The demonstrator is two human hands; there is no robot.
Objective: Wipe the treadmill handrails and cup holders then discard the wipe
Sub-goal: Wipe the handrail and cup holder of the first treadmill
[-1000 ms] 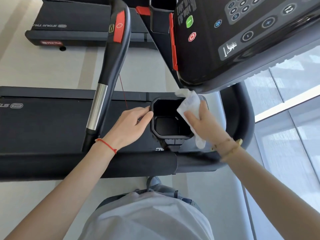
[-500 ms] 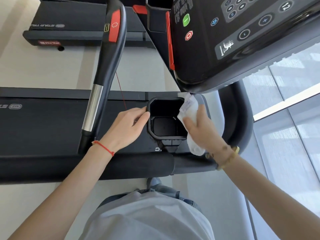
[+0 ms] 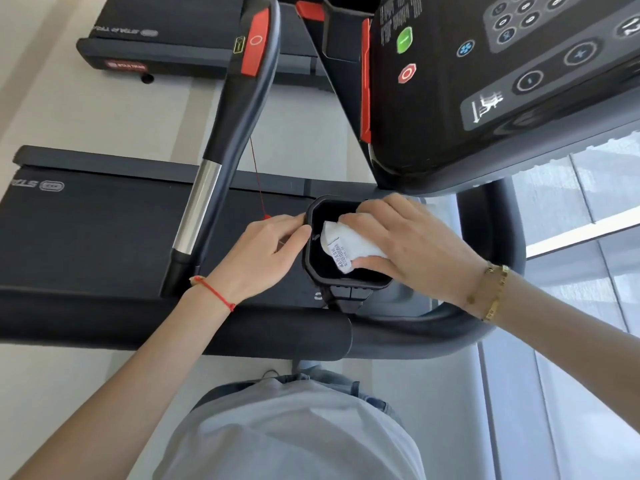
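The right hand (image 3: 412, 247) reaches over the right rim of the black cup holder (image 3: 313, 271), its fingers curled together around a crumpled white wipe (image 3: 346, 245) and pushing it down inside the cavity; the thumb lies along the far edge of the rim, and the fingertips pinch the wipe against the inner right wall. The wipe looks soft and wrinkled, with a strip of small printed text on the fold hanging toward the holder's floor. The left hand (image 3: 261, 252) grips the left rim of the holder, thumb on top of the edge and the other fingers curled close together against the outer wall. The holder is a squarish well of matte black plastic with rounded corners, sitting just below the near edge of the glossy dark console (image 3: 485, 98). To its left rises a handrail (image 3: 221, 150) with a smooth black grip, a brushed metal section and a red panel. A thick padded black bar (image 3: 277, 334) crosses near the person's body.
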